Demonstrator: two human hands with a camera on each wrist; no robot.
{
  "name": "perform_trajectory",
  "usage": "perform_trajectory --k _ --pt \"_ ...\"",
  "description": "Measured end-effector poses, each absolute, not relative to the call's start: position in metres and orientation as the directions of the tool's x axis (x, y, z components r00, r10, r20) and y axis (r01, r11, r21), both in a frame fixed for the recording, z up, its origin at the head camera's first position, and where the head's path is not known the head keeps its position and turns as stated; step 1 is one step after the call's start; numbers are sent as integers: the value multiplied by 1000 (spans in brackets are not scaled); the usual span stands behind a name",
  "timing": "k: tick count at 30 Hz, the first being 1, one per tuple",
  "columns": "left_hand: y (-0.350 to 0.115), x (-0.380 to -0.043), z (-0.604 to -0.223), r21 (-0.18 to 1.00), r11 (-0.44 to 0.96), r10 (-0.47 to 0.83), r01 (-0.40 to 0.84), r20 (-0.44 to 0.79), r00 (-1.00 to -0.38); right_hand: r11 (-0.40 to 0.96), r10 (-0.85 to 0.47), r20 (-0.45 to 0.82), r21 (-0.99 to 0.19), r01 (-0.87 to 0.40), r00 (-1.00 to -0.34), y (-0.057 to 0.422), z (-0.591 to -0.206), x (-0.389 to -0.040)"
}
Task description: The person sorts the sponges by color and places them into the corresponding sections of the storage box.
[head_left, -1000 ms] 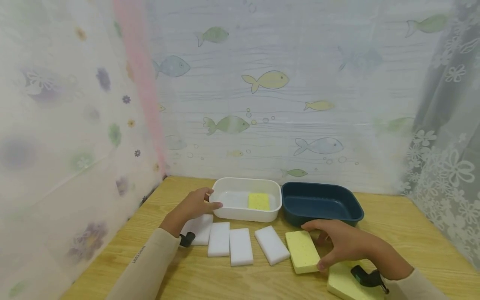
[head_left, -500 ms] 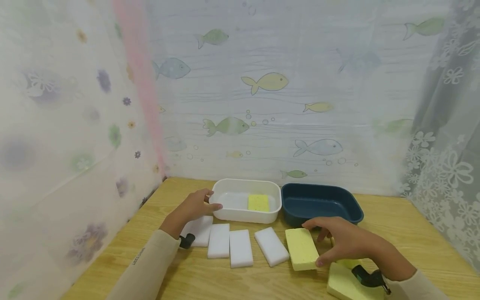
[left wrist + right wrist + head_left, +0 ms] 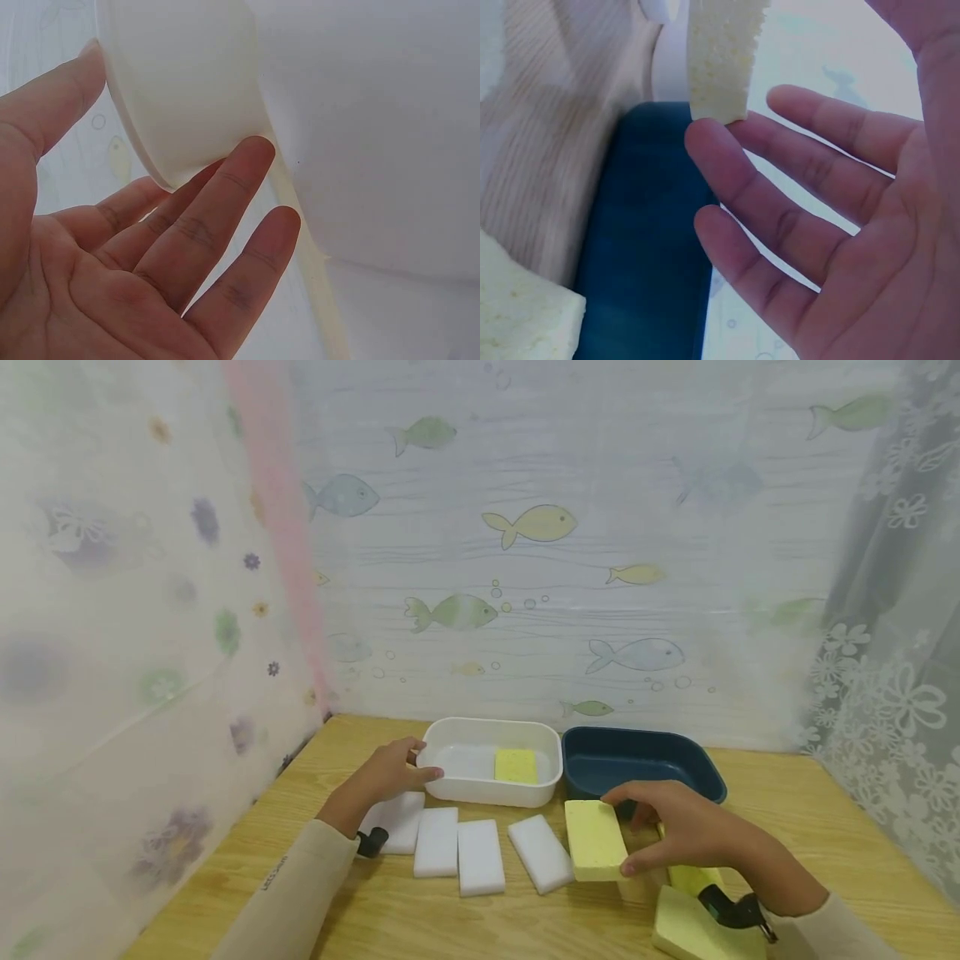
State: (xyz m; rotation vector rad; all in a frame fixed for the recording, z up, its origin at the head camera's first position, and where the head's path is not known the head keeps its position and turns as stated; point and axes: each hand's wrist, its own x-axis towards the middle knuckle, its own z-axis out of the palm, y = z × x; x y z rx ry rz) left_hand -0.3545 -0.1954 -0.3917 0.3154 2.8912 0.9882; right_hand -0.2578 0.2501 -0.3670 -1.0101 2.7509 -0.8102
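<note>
My right hand (image 3: pixel 682 822) pinches a yellow sponge (image 3: pixel 594 837) by its right edge, between thumb and fingertips. The sponge is tilted and lifted off the table, in front of the dark blue container (image 3: pixel 637 764). In the right wrist view, the sponge's edge (image 3: pixel 724 60) shows beyond the fingertips. At the left end of the white container (image 3: pixel 491 791), my left hand (image 3: pixel 390 768) holds the corner, thumb at the near rim and fingers along the outer wall. A smaller-looking yellow sponge (image 3: pixel 515 766) lies inside that container.
Several white sponges (image 3: pixel 481 857) lie in a row before the white container, the leftmost partly under the left wrist. More yellow sponges (image 3: pixel 701 922) lie below the right wrist. The containers stand side by side near the patterned curtain (image 3: pixel 465 527).
My right hand has raised the yellow sponge off the table and moved it slightly left and away from me. The left hand stays at the white container.
</note>
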Motion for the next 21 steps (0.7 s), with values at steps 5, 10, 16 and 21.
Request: perform_trajectory --k 5,10,16,21 --pt "-195 -352 -391 609 778 202 153 -12 -979 638 -619 117 -503 -584 -777 244 -365 -264" --pt "-194 -350 -391 609 778 201 151 -15 -979 653 -605 131 -483 -584 -785 237 -360 -273" --pt "-194 -351 -392 608 781 194 146 -14 -981 675 -590 158 -442 -591 -792 227 -352 -280" --pt "-194 -350 -390 609 780 188 140 -15 -982 687 -575 164 -435 -581 -802 220 -348 -287"
